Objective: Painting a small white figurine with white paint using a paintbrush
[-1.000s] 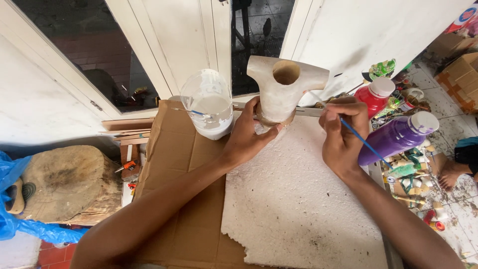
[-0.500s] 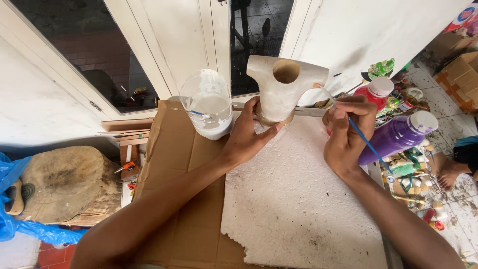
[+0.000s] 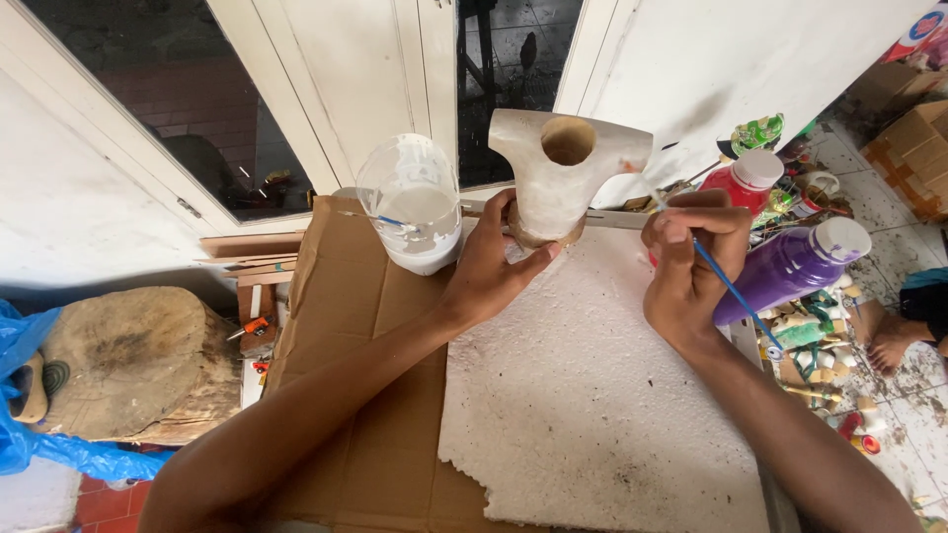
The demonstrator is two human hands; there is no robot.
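Note:
My left hand [image 3: 499, 262] grips the base of a pale, T-shaped hollow figure [image 3: 565, 170] with an open round top, holding it upright above a white foam sheet [image 3: 583, 415]. My right hand [image 3: 691, 262] holds a thin blue-handled paintbrush [image 3: 731, 291], its tip near the figure's right arm. A clear plastic cup with white paint [image 3: 413, 202] and another small brush across it stands left of the figure, on brown cardboard [image 3: 346, 345].
A red paint bottle [image 3: 746, 180] and a purple paint bottle [image 3: 790, 268] lie at the right, among small clutter on the floor. Another person's bare foot [image 3: 894, 341] shows at the right edge. A wood stump [image 3: 128, 360] and blue plastic [image 3: 20, 395] sit left. White doors stand behind.
My right hand has shifted slightly with the brush near the figure's right arm. The left hand keeps its hold on the figure.

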